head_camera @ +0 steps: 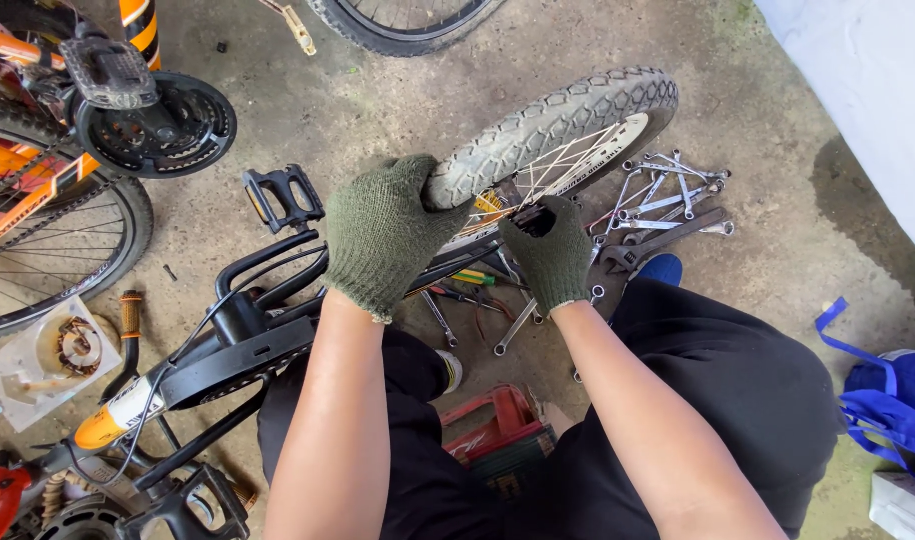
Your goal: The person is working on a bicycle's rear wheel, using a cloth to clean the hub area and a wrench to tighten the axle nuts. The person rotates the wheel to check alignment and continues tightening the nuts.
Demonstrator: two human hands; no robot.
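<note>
Two bare forearms are seen nearest the camera, reaching forward over knees in black trousers (718, 400). Both hands are covered by dark green knitted gloves. The left hand (383, 235) is curled over the knobby tyre of a small bicycle wheel (558, 125), with its fingers wrapped on the tread at the wheel's near end. The right hand (550, 250) is closed around the hub area, where the silver spokes meet; what exactly is pinched there cannot be told, since the fingers hide it. The wheel is held tilted above the concrete floor (378, 110), between the two hands and just ahead of the knees.

On the floor just beyond the right hand, a scatter of silver spanners (668, 195) is laid out, touching one another, with a darker adjustable wrench (668, 240) beside them. More hand tools with coloured handles (468, 285) are seen beneath the wheel. A red plastic stool (493, 425) is partly visible between the legs.

To the left, a black bicycle frame (248, 320) is laid on its side, with a pedal (283, 195) raised. An orange bicycle (38, 170) stands at the far left with its chainring (163, 125) showing. A blue bag (898, 400) is placed at the right edge.
</note>
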